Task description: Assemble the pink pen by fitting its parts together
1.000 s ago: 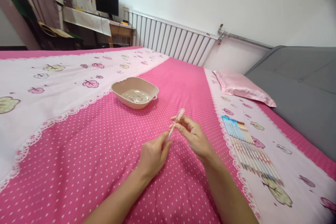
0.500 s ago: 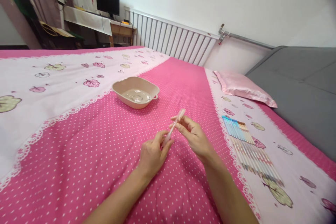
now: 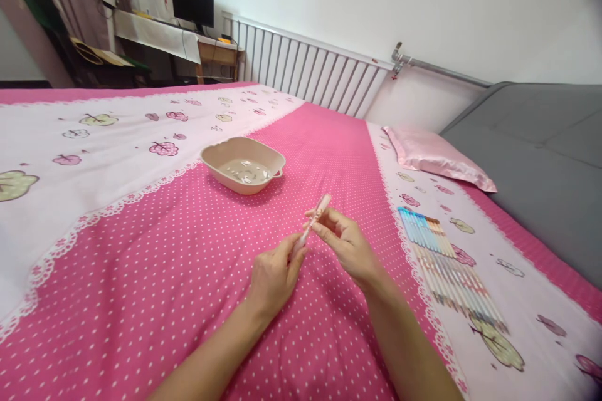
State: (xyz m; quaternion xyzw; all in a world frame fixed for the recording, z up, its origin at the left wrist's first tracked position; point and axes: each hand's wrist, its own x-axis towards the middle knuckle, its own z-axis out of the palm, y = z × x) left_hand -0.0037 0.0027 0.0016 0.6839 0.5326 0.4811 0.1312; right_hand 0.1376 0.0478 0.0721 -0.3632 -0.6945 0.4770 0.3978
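Observation:
A slim pale-pink pen (image 3: 322,205) slants up and away between my two hands, above the pink dotted bedspread. My left hand (image 3: 275,269) is closed on its lower end, thumb and fingers pinching it. Higher up, the thumb and fingertips of my right hand (image 3: 348,244) grip the pen near its upper part. Beyond my hands stands a beige plastic basin (image 3: 219,169) with several small whitish pieces on its bottom. Right of my right arm lie rows of pens (image 3: 458,282), with blue, brown and pale ones side by side.
A pink satin pillow (image 3: 437,156) lies by the grey headboard (image 3: 531,138) at the right. Along the wall runs a white radiator (image 3: 305,66) with a pipe. A desk (image 3: 155,37) with a monitor (image 3: 192,1) and a chair (image 3: 51,19) stand at the far left.
My left hand's fingers have closed up slightly around the pen's lower end. The right hand has shifted very little; the basin and the rows of pens have stayed put.

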